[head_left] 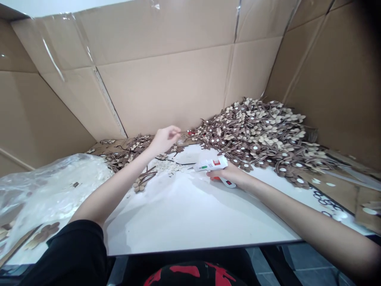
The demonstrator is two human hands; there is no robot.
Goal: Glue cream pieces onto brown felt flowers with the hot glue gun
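Observation:
My right hand (pixel 228 171) is wrapped around the handle of a white hot glue gun (pixel 208 163), a finger by its orange trigger. The nozzle points left over the white tabletop (pixel 178 210). Further back, my left hand (pixel 165 139) is closed in a pinch on a thin brown stem (pixel 184 132), which reaches right to a small red item I cannot make out. Small white discs (pixel 169 167) lie scattered between the hands. Several brown stems with pale flower heads (pixel 139 184) rest near my left forearm.
A large heap of brown and cream flowers (pixel 253 131) fills the back right. More stems (pixel 131 149) lie along the back left. A clear plastic bag of white pieces (pixel 62 182) sits at the left. Cardboard walls (pixel 166 87) enclose the back and sides.

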